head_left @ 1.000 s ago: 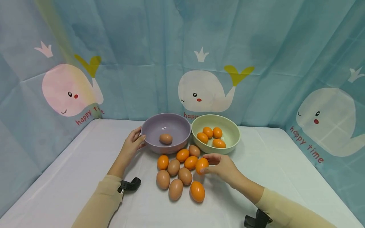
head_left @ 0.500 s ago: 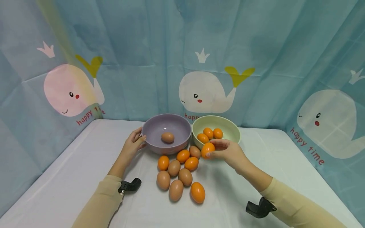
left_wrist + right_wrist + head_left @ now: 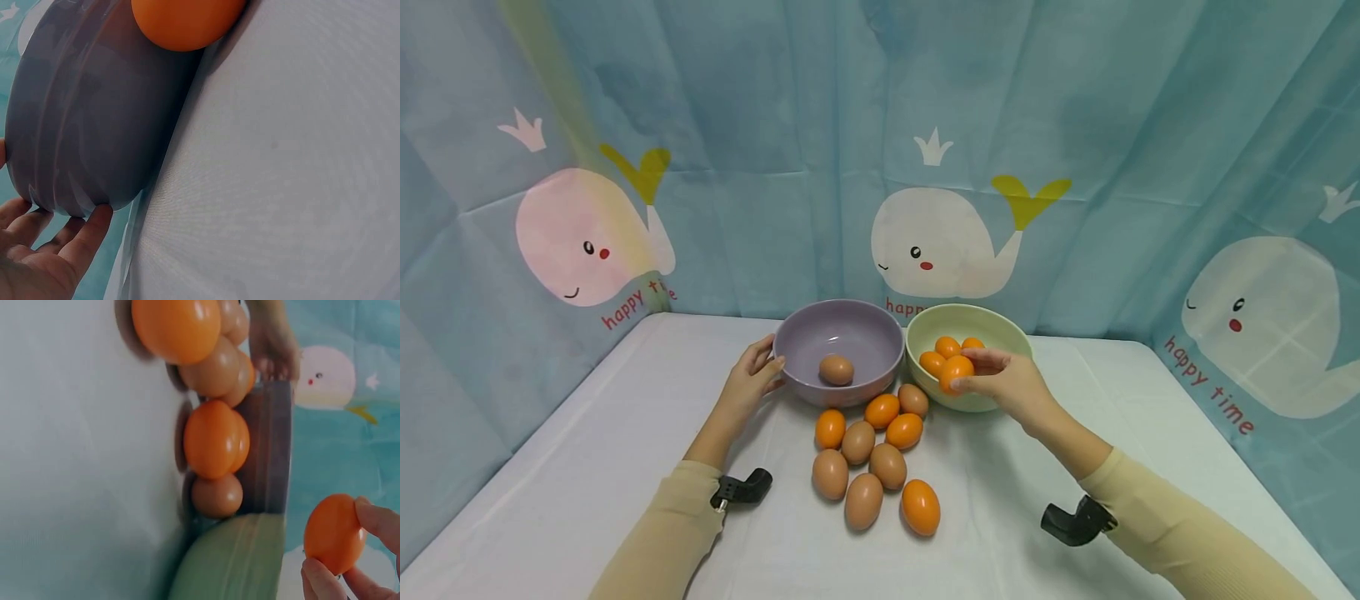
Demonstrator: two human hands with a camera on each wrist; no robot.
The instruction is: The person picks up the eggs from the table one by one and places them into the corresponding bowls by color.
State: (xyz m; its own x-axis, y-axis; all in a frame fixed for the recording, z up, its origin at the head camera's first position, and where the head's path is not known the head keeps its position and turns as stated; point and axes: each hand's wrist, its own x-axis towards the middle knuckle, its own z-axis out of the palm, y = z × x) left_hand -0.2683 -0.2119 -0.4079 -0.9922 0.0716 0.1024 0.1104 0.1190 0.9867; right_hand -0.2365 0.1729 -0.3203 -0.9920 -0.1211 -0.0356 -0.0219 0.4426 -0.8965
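Pinching an orange egg [image 3: 956, 372] in its fingertip grip above the green bowl [image 3: 1011, 336], the right hand [image 3: 1006, 385] could let it slip and knock the eggs below; the left hand [image 3: 747, 385], fingers relaxed, touches the purple bowl [image 3: 880, 329].

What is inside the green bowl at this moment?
Three orange eggs lie inside the green bowl. The right hand holds another orange egg over its rim and covers part of the inside.

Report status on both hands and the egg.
Right hand pinches orange egg over green bowl rim. Left hand rests on purple bowl, one brown egg inside. Nothing blocking.
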